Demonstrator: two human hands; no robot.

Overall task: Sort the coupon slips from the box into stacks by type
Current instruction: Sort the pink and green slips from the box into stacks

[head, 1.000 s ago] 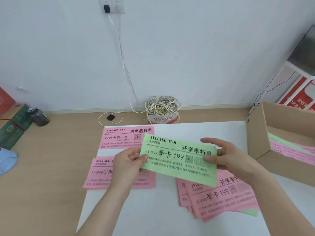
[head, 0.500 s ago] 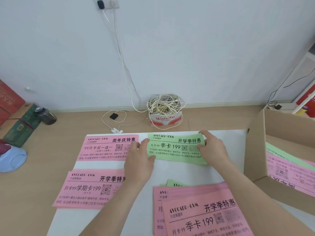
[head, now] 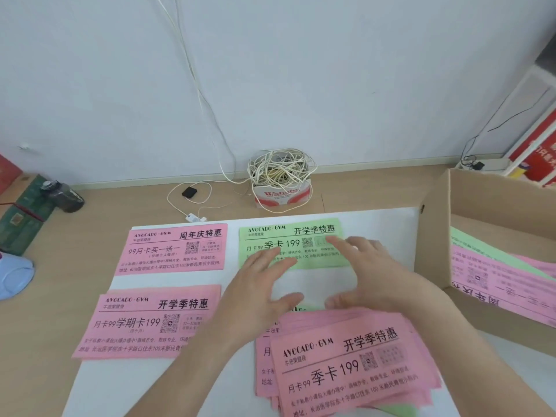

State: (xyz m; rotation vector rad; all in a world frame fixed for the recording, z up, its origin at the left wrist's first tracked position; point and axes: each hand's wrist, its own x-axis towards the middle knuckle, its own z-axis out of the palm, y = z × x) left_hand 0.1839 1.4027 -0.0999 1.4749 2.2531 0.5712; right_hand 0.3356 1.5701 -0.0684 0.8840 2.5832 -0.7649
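Hands have released the green slip (head: 293, 243); left hand (head: 258, 296) and right hand (head: 373, 278), spread empty, retreat toward the pink pile (head: 346, 365), just nearside, long axis crosswise.

Plain white wall (head: 301, 70) behind, pale skirting along its base. Light wood-look floor (head: 45, 341). White cable (head: 197, 85) hung down the wall to a tangled cord bundle (head: 281, 171) in a small carton. White shelf unit (head: 532, 115) stood at far right. Lighting was soft and even.
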